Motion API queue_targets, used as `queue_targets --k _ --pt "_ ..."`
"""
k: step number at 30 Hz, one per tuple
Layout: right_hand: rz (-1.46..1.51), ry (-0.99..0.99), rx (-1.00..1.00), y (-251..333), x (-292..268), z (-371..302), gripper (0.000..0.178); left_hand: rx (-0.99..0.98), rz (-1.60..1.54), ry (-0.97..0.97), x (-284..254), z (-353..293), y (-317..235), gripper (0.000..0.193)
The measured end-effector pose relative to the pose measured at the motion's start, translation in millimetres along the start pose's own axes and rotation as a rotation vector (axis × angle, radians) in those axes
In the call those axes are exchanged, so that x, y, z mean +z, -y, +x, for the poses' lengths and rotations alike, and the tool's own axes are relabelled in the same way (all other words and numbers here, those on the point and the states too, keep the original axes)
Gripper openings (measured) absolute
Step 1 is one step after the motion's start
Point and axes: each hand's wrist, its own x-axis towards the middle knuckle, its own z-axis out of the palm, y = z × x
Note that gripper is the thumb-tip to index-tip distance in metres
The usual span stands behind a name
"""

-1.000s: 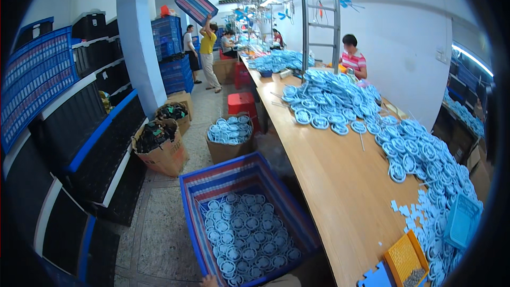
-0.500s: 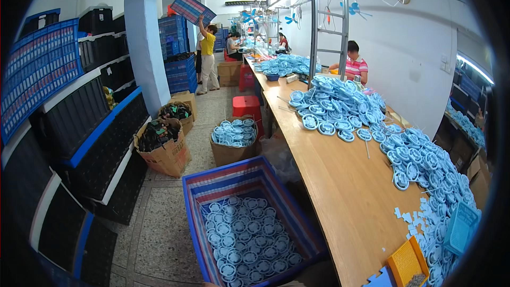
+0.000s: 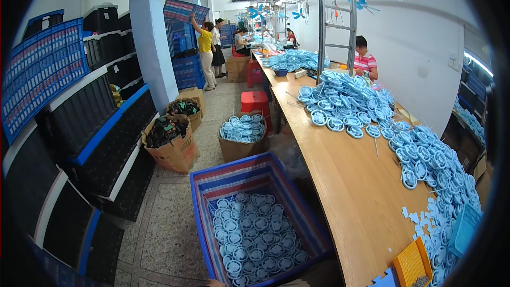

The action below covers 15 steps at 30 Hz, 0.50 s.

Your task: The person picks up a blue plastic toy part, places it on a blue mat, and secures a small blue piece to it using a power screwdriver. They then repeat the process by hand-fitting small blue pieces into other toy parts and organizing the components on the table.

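Note:
Neither of my hands shows clearly in the head view. A small skin-toned sliver [image 3: 215, 283] sits at the lower edge by the near rim of the blue crate; what it is I cannot make out. Nearest below me is the blue crate [image 3: 197, 202], lined with red, white and blue striped sheeting. Many light-blue round plastic parts [image 3: 260, 239] lie in it, some with thin stems. On the wooden table [image 3: 345, 196] to the right, a long heap of the same light-blue parts [image 3: 353, 103] runs along the far side.
An orange basket [image 3: 411, 263] and a light-blue basket [image 3: 466, 228] stand at the table's near right. Cartons [image 3: 172, 151] and a red stool [image 3: 255, 101] line the aisle. Black bins [image 3: 79, 106] are stacked left. A person in yellow [image 3: 206, 42] raises a crate; another in pink stripes [image 3: 365, 61] sits beyond the table.
The view has shifted slightly, so the scene sits further right and a little lower at the back. The person in yellow has lowered the raised crate toward the stack; a person behind shows more fully.

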Motion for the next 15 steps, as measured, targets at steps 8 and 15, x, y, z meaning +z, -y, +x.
queue_targets --k 8,15 --pt "-0.272 -0.047 -0.034 35 -93 -12 0.027 0.145 -1.275 -0.437 -4 -155 -63 0.044" --pt "-0.701 -0.033 -0.012 141 -227 -44 0.026 -0.133 -0.877 -0.634 -27 -134 -68 0.03"
